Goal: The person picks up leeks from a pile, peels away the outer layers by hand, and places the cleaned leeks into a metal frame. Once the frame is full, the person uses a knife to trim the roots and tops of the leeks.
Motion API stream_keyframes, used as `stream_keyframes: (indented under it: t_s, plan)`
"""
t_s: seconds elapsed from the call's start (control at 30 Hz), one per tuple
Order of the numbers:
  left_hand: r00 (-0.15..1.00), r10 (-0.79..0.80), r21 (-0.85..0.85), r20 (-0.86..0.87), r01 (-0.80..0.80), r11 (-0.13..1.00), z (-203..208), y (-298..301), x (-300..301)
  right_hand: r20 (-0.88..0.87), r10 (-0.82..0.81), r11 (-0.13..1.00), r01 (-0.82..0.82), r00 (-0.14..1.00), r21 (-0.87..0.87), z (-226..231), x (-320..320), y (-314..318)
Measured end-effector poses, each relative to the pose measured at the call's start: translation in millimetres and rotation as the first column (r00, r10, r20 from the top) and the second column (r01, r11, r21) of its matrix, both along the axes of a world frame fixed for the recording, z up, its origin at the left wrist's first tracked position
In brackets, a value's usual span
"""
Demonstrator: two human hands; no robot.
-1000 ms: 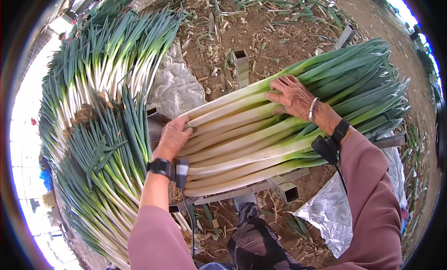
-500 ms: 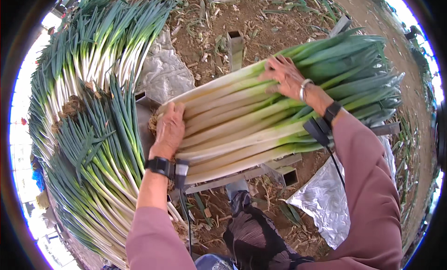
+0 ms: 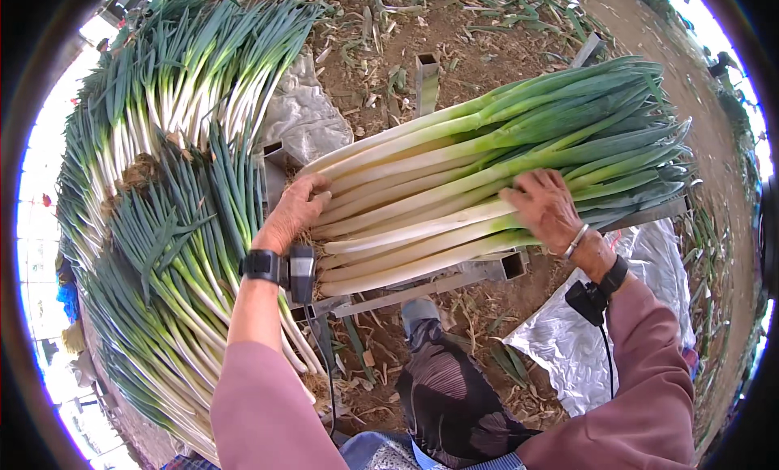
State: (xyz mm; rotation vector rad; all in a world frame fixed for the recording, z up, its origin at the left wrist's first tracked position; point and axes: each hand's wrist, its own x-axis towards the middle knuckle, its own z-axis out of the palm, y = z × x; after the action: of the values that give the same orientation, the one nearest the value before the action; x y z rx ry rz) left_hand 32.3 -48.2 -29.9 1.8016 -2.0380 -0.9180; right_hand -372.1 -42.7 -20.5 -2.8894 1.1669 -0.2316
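A broad layer of long green onions (image 3: pixel 438 178) lies side by side across a low metal frame (image 3: pixel 454 282), white root ends to the left and dark green leaves to the right. My left hand (image 3: pixel 294 209) rests at the root ends, thumb and fingers slightly apart, not wrapped round a stalk. Over the nearer stalks, where white turns green, my right hand (image 3: pixel 545 206) lies with bent, parted fingers. Its fingertips touch the onions without closing on any. Both wrists carry dark bands with small cabled devices.
Large heaps of more green onions (image 3: pixel 174 300) fill the left side. Square metal tube ends (image 3: pixel 427 72) stick out beyond the layer. Silvery sheeting (image 3: pixel 568 348) lies on the ground at near right, and another sheet (image 3: pixel 304 113) behind. Leaf scraps litter the soil (image 3: pixel 479 56).
My right hand has moved from the far stalks toward me and slightly right, onto the nearer ones. My left hand stays by the root ends, its fingers now less closely over the stalks.
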Motion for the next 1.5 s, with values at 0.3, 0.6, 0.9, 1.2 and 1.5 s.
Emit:
stream_keyframes:
  t_s: [0.3,0.6,0.9,1.2,1.5]
  plan:
    - [0.991,-0.124,-0.206,0.044,0.131,0.970,2.9,70.5,-32.0,0.092,0.115,0.971,-0.092,0.989,-0.222,27.4,24.5,-38.0]
    - [0.888,-0.053,-0.323,0.456,0.221,0.920,-16.5,85.2,-24.9,0.181,0.055,0.995,-0.069,0.982,0.072,-31.0,31.7,-34.7]
    - [0.883,-0.065,-0.231,0.465,0.192,0.954,-21.4,72.2,-29.9,0.213,0.030,0.994,-0.051,0.977,0.096,-43.7,36.8,-53.1]
    - [0.907,-0.031,-0.246,0.421,0.147,0.958,-20.2,70.4,-40.7,0.023,-0.117,0.991,0.118,0.993,-0.069,-9.1,-13.3,-60.3]
    - [0.926,0.006,-0.203,0.377,0.076,0.976,-25.5,73.1,-35.0,0.036,-0.211,0.928,0.211,0.977,-0.306,-17.9,10.2,-39.6]
